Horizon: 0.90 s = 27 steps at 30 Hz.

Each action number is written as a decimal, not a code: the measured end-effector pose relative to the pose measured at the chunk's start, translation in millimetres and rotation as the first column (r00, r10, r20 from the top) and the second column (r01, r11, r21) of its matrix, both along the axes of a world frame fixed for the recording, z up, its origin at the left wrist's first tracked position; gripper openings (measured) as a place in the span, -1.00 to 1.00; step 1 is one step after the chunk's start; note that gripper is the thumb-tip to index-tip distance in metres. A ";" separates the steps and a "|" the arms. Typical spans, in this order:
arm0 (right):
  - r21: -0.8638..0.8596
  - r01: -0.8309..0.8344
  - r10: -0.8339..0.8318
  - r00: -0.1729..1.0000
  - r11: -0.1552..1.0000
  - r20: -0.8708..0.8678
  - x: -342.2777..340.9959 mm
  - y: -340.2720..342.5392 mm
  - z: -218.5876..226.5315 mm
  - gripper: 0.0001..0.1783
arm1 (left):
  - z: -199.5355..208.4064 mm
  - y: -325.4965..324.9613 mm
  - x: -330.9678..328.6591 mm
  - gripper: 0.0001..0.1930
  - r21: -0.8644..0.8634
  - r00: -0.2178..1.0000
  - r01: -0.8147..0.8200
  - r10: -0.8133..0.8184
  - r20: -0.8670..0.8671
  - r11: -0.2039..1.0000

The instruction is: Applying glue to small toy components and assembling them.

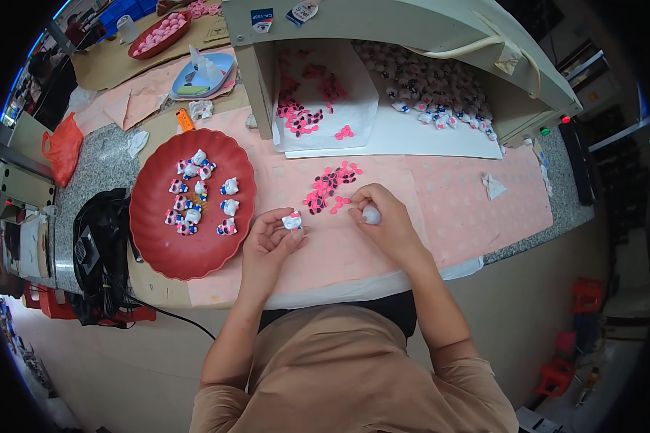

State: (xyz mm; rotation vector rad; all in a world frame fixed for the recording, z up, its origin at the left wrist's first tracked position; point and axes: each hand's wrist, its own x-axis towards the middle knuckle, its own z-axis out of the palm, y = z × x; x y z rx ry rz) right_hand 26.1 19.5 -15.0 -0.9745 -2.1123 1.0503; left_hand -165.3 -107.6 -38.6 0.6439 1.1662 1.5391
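My left hand (270,242) pinches a small white figurine (292,221) with pink and blue parts, held just above the pink cloth. In my right hand (388,225) is a small whitish squeeze bottle (371,214), partly hidden by the fingers. My right fingertips are beside a loose pile of small pink and dark oval pieces (328,185); whether they touch one is too small to tell. To the left of my hands, a large red scalloped tray (155,249) bears several similar white, pink and blue figurines (188,216).
Ahead stands a grey-green hooded box (412,32) with white sheets of pink pieces (300,119) and many figurines (440,108) inside. A blue tray (217,85) with bottles, an orange lighter-like item (185,119) and a red bowl (160,35) lie farther left. A black bag (97,252) hangs at the table's left edge.
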 end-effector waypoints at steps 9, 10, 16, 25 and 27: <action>0.089 -0.292 0.250 0.913 0.952 0.323 -13.8 34.4 10.5 -0.75 | 1.6 3.1 0.3 -0.62 0.028 0.999 0.007 -0.008 0.034 1.000; 0.089 -0.292 0.250 0.913 0.952 0.322 -14.7 35.7 11.6 -0.75 | 1.6 3.5 -0.1 -0.62 0.037 0.999 0.012 -0.013 0.036 0.999; -0.004 -0.399 0.376 0.861 0.917 0.342 -10.6 38.6 23.1 -0.79 | 0.8 3.8 -0.4 -0.60 0.043 0.999 0.030 -0.031 0.029 0.999; -0.028 -0.390 0.379 0.873 0.920 0.306 -1.6 37.7 22.7 -0.79 | 12.4 -0.5 3.6 -0.53 -0.058 0.998 0.061 -0.059 0.030 0.996; -0.006 -0.373 0.365 0.904 0.928 0.224 2.0 40.5 19.5 -0.79 | 17.1 -0.1 7.7 -0.53 -0.057 0.995 0.080 -0.077 0.056 0.995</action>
